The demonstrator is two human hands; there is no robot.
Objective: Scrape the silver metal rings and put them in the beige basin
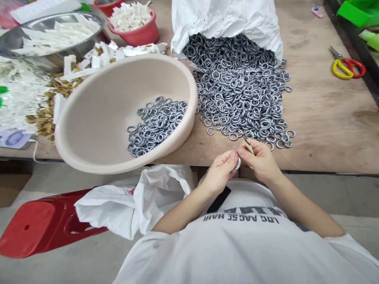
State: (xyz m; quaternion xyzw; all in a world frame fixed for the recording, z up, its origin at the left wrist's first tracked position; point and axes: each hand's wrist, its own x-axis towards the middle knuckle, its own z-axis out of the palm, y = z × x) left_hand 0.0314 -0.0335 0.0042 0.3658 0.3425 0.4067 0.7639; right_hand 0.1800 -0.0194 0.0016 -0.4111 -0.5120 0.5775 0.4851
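My left hand (219, 170) is closed, pinching a grey ring (238, 163) between thumb and fingers. Close against it, my right hand (263, 162) grips a thin pointed blade (248, 146) whose dark tip sticks up past the fingers. The fingertips of both hands meet at the ring; whether the blade touches the ring cannot be made out. Just beyond the hands, a heap of loose grey rings (242, 94) spills from a white sack (225, 17) onto the wooden table (319, 130). More rings (158, 124) lie in a large beige basin (97, 110) on the left.
Scissors (345, 67) with yellow and red handles lie at the right. Beyond the beige basin stand a steel bowl (100, 29) and a red tub (145, 33), both holding white pieces. Below the table edge are a red stool (26, 228) and a white bag (118, 209).
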